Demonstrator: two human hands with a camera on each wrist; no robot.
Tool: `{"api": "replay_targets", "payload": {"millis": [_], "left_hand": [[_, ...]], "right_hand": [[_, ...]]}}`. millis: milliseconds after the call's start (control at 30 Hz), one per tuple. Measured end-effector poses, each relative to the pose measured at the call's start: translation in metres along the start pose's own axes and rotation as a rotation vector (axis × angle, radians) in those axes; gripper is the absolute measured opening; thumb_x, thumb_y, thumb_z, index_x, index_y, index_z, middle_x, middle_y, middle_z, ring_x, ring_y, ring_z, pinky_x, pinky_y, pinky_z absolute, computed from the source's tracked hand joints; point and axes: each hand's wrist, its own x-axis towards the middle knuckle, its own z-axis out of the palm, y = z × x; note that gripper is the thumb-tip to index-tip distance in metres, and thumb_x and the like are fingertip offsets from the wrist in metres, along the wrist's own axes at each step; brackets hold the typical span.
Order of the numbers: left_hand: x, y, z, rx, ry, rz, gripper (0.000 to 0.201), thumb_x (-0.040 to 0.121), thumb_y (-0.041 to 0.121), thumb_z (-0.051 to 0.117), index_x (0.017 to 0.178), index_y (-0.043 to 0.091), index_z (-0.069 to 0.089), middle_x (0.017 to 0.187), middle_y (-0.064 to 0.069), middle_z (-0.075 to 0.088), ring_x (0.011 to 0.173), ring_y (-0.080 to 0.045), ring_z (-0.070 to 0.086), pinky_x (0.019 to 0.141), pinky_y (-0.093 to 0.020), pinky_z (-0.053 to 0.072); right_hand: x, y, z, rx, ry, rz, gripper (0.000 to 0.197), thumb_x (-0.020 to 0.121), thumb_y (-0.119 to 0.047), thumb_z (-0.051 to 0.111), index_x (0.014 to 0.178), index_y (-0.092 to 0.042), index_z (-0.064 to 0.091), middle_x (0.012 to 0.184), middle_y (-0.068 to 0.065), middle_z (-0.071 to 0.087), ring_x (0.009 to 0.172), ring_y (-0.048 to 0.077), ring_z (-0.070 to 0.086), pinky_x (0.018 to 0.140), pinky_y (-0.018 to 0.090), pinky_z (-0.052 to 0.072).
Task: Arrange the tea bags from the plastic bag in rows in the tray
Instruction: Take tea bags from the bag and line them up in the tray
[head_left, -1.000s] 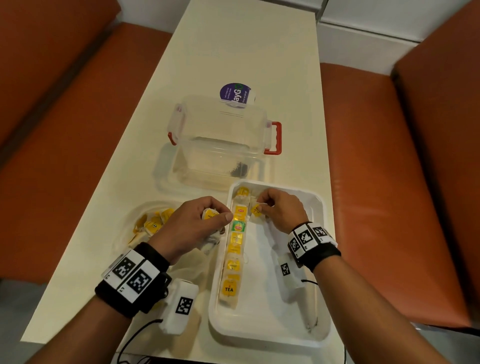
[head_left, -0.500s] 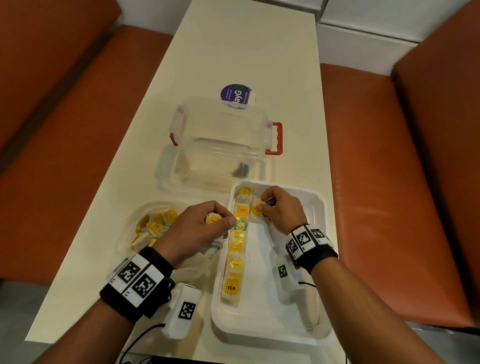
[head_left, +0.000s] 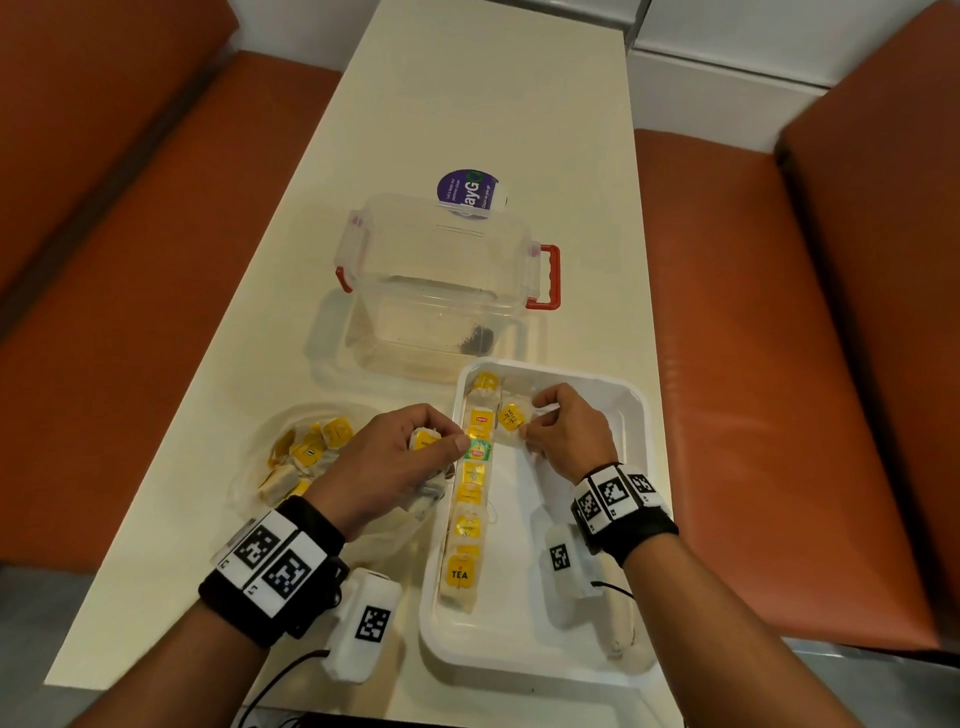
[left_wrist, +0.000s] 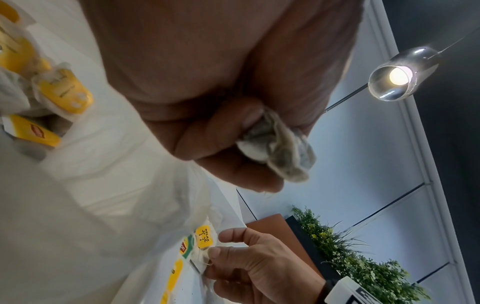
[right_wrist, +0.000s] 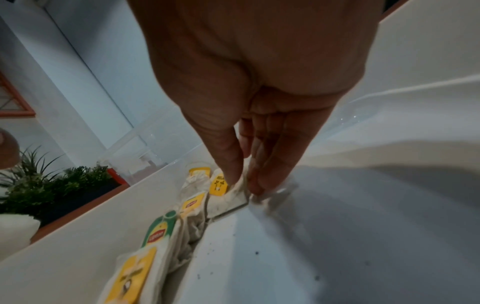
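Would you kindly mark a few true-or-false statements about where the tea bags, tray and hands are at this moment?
1. The right hand pinches a tea bag inside the white tray. True.
2. The left hand is empty. False: it holds a tea bag.
3. One row of tea bags runs along the tray's left wall. True.
4. The plastic bag lies right of the tray. False: it lies to its left.
5. The clear container has blue latches. False: they are red.
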Motion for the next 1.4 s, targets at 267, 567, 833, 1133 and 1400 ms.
{"api": "replay_targets", "payload": {"millis": [267, 567, 833, 1133, 1400], "left_hand": [[-0.003, 0.006, 0.001, -0.156, 0.007, -0.061, 0.026, 0.088, 0.041, 0.068, 0.092, 0.015, 0.068, 0.07, -0.004, 0.068, 0.057, -0.018, 0.053, 0.047, -0.022, 0.027], [-0.005, 0.012, 0.001, -0.457, -0.035, -0.177, 0.039, 0.104, 0.036, 0.046, 0.11, 0.007, 0.071, 0.078, -0.007, 0.068, 0.057, -0.014, 0.051, 0.043, -0.023, 0.022], [-0.008, 0.017, 0.01, -0.399, -0.078, -0.137, 0.035, 0.103, 0.039, 0.047, 0.12, 0.02, 0.07, 0.074, -0.013, 0.061, 0.06, -0.014, 0.058, 0.045, -0.022, 0.022], [-0.016, 0.02, 0.021, -0.356, -0.146, -0.091, 0.035, 0.101, 0.042, 0.048, 0.118, 0.023, 0.072, 0.075, -0.015, 0.053, 0.06, -0.015, 0.057, 0.044, -0.02, 0.031], [-0.024, 0.017, 0.025, -0.431, -0.215, -0.057, 0.032, 0.094, 0.027, 0.058, 0.115, 0.005, 0.067, 0.081, -0.014, 0.069, 0.049, -0.013, 0.043, 0.047, -0.018, 0.043]], "right_hand": [[0.003, -0.002, 0.001, 0.042, 0.031, -0.006, 0.024, 0.084, -0.011, 0.072, 0.1, -0.023, 0.06, 0.083, 0.002, 0.072, 0.076, 0.02, 0.072, 0.08, 0.044, 0.059], [-0.017, -0.011, -0.014, 0.087, 0.122, -0.1, 0.011, 0.089, -0.028, 0.073, 0.094, -0.025, 0.063, 0.089, -0.01, 0.067, 0.084, 0.016, 0.067, 0.08, 0.038, 0.057], [-0.085, -0.063, -0.029, 0.315, -0.11, -0.255, 0.012, 0.091, -0.034, 0.071, 0.09, -0.023, 0.073, 0.074, -0.007, 0.068, 0.059, 0.008, 0.06, 0.057, 0.023, 0.048], [-0.102, -0.067, -0.028, 0.262, -0.175, -0.222, 0.009, 0.089, -0.025, 0.074, 0.086, -0.016, 0.073, 0.074, -0.004, 0.072, 0.063, 0.003, 0.059, 0.06, 0.025, 0.048], [-0.108, -0.066, -0.038, 0.399, -0.146, -0.115, 0.007, 0.092, -0.016, 0.069, 0.092, -0.01, 0.073, 0.074, 0.005, 0.073, 0.061, 0.013, 0.065, 0.056, 0.024, 0.047]]}}
